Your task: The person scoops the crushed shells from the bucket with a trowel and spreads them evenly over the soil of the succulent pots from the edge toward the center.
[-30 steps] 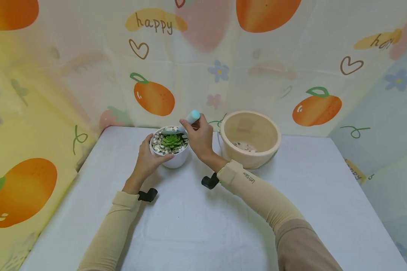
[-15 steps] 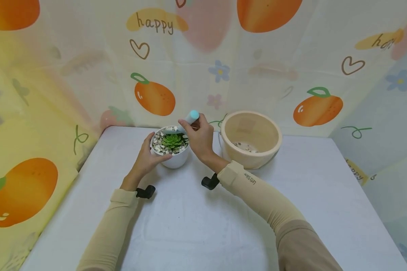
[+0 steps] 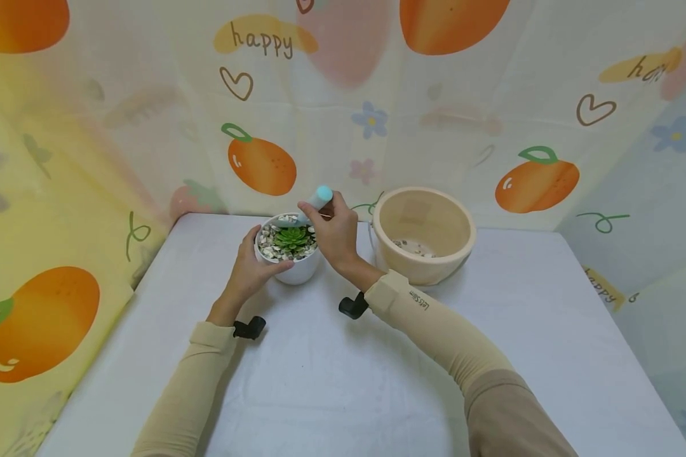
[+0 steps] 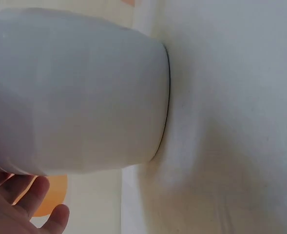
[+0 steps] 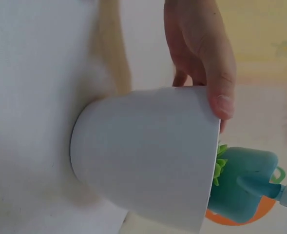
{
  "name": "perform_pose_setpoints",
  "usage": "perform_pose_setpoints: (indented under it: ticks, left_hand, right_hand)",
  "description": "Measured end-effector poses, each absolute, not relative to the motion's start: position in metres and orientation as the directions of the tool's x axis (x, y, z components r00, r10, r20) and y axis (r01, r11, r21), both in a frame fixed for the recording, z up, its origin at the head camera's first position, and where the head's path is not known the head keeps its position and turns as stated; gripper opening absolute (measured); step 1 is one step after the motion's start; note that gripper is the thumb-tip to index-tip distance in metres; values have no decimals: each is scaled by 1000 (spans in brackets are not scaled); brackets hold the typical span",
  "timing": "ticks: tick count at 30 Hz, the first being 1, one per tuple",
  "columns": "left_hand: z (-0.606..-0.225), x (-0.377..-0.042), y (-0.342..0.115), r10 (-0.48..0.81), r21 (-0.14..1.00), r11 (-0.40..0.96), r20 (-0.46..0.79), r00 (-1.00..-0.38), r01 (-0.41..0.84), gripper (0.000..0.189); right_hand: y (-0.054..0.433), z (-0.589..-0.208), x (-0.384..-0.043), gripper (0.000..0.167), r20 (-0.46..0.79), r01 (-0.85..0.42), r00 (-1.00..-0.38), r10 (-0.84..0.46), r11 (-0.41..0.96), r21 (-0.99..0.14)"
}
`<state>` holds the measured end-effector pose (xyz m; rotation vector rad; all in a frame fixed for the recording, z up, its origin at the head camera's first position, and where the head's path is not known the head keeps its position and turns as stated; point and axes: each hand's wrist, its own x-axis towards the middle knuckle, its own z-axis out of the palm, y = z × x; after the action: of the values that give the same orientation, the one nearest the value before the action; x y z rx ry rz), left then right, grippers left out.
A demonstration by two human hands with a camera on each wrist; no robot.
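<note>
A white flowerpot (image 3: 296,273) stands upright on the table, filled with pale pebbles (image 3: 269,249) around a green succulent (image 3: 291,238). My left hand (image 3: 248,266) holds the pot, thumb at its near rim and fingers along its left side. In my right hand (image 3: 338,233) is the light-blue handle of a small trowel (image 3: 321,197), tilted over the pot's back right. Its teal blade (image 5: 240,183) lies at the pot's mouth behind the succulent in the right wrist view. In the left wrist view the pot's wall (image 4: 85,92) hides the trowel and plant.
Right of the white pot is a large beige tub (image 3: 423,266) with some pebbles (image 3: 413,247) on its floor. A patterned cloth (image 3: 320,146) hangs close behind the white-covered table (image 3: 343,381).
The trowel and my right hand have shifted slightly to the left over the pot. My left hand has stayed on the pot, its wrist moving only a little.
</note>
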<state>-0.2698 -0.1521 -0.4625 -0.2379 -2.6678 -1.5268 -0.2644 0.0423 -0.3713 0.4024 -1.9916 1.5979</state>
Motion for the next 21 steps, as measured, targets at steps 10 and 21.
perform_pose_setpoints:
  ticks: [10, 21]
  left_hand:
    - [-458, -277, -161, 197, 883, 445, 69, -978, 152, 112]
    - [-461, -277, -157, 168, 881, 437, 118, -979, 181, 107]
  right_hand:
    - [47, -373, -265, 31, 573, -549, -818, 41, 239, -801]
    - [49, -368, -266, 28, 584, -553, -811, 17, 301, -777]
